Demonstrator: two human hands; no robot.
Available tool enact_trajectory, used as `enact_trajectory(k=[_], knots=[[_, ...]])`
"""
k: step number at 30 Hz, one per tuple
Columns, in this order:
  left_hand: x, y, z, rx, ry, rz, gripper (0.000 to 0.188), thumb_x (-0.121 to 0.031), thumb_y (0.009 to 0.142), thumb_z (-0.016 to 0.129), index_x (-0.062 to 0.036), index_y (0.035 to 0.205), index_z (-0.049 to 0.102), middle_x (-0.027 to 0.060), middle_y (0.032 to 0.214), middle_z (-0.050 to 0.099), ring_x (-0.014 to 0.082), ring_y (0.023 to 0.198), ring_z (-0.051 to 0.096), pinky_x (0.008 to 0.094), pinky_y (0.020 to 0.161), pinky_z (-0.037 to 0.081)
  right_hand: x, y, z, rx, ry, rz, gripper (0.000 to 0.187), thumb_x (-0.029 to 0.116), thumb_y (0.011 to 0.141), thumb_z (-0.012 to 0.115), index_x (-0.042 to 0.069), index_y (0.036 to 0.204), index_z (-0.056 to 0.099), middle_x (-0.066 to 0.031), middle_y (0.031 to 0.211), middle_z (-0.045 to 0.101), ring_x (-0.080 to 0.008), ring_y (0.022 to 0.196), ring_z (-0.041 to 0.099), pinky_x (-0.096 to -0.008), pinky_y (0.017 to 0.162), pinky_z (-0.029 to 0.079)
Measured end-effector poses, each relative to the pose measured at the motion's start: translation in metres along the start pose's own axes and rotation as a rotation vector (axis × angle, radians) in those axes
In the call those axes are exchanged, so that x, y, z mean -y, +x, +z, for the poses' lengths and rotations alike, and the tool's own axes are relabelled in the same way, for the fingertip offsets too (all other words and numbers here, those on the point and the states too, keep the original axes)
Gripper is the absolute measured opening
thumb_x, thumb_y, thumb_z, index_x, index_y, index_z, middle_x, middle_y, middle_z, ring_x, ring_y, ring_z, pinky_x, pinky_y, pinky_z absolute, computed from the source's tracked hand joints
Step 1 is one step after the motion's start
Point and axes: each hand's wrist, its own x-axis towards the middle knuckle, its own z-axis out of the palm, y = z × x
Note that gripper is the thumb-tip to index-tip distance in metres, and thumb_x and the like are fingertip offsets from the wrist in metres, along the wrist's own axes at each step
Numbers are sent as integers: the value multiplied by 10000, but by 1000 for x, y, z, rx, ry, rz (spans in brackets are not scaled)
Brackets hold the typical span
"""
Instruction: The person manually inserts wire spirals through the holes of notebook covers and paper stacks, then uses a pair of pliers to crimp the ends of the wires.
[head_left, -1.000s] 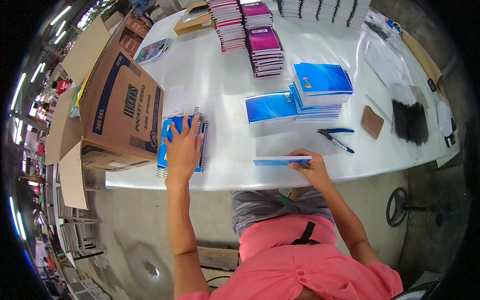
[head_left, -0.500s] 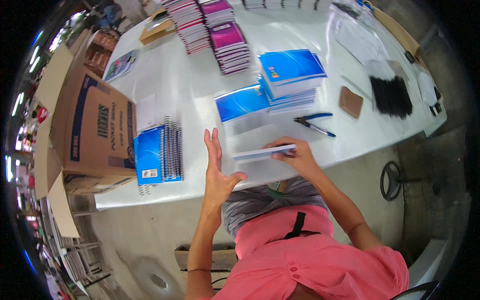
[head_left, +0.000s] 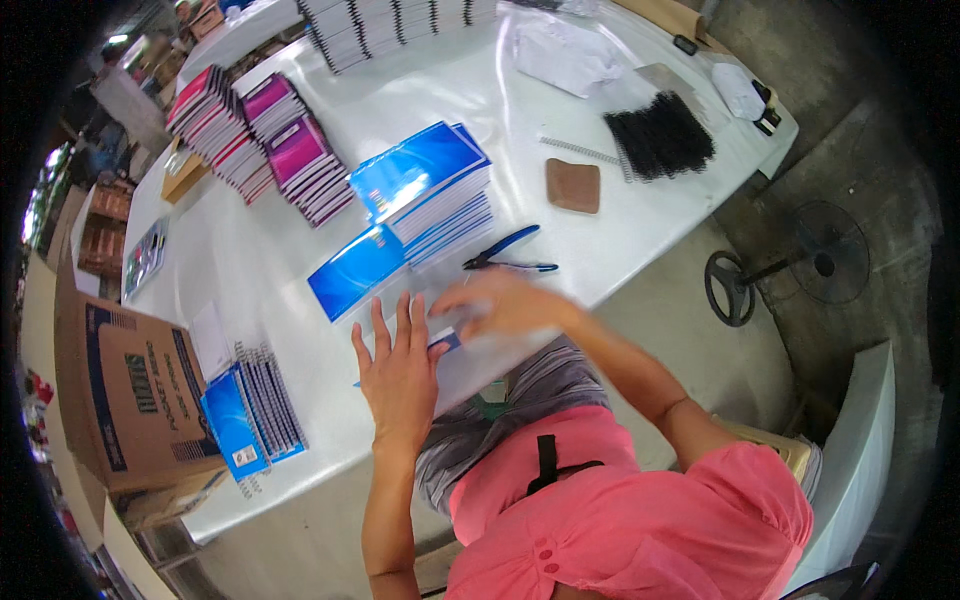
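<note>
My left hand (head_left: 398,375) lies palm down with fingers spread over a thin blue-edged notebook (head_left: 449,342) at the table's near edge. The hand hides most of it. Blurred by motion, my right hand (head_left: 505,303) is just to the right, above the notebook's far side and close to a pair of blue-handled pliers (head_left: 510,250). Whether its fingers hold anything does not show. Beyond my hands stands a stack of blue notebooks (head_left: 425,175), with another blue notebook (head_left: 358,270) lying against its near left side.
Spiral-bound blue notebooks (head_left: 240,415) lie at the left beside a cardboard box (head_left: 140,390). Pink and purple notebook stacks (head_left: 300,150) stand farther back. At the right are a brown block (head_left: 573,186), black spiral wires (head_left: 660,138) and, off the table, a fan (head_left: 825,262).
The view has turned to the right. The notebook, held up edge-on before, is now down on the table under my left hand. My right hand has moved away from it toward the pliers.
</note>
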Motion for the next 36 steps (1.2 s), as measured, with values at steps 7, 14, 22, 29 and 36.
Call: enact_trajectory(k=[7,14,22,29,36], knots=[[-11,4,-5,89,-46,36,606,-246,930,592,-89,1469,365,106,1477,450,334,1397,360,550,1151,210,-130,5,-199,-915,-1134,212,195,95,829,665,42,1013,699,-110,865,657,-282,850,617,-367,785,500],[-12,0,-3,100,-35,-8,616,-272,928,599,-102,1473,368,110,1470,462,324,1405,354,542,1154,205,-116,11,-235,-854,-774,-143,126,-27,797,655,11,868,559,-156,833,567,-329,818,565,-409,721,449],[-8,-1,2,67,-9,-51,610,-330,938,583,-90,1462,383,104,1457,480,339,1389,375,557,1145,208,-3,-11,-97,-488,-413,-352,311,-6,764,747,86,1061,740,-50,917,695,-193,844,619,-309,783,492],[-5,-1,6,-21,7,-15,603,-407,927,578,-94,1426,453,102,1406,530,352,1338,441,577,1118,234,12,-21,0,-317,-334,-186,300,58,739,758,108,1035,744,-32,868,669,-229,816,581,-359,759,469],[-7,0,6,-44,4,-22,593,-400,933,569,-99,1429,444,104,1411,526,352,1340,438,568,1119,240,8,-14,9,-300,-331,-229,281,59,737,743,103,1015,740,-40,846,638,-259,784,555,-372,732,456]])
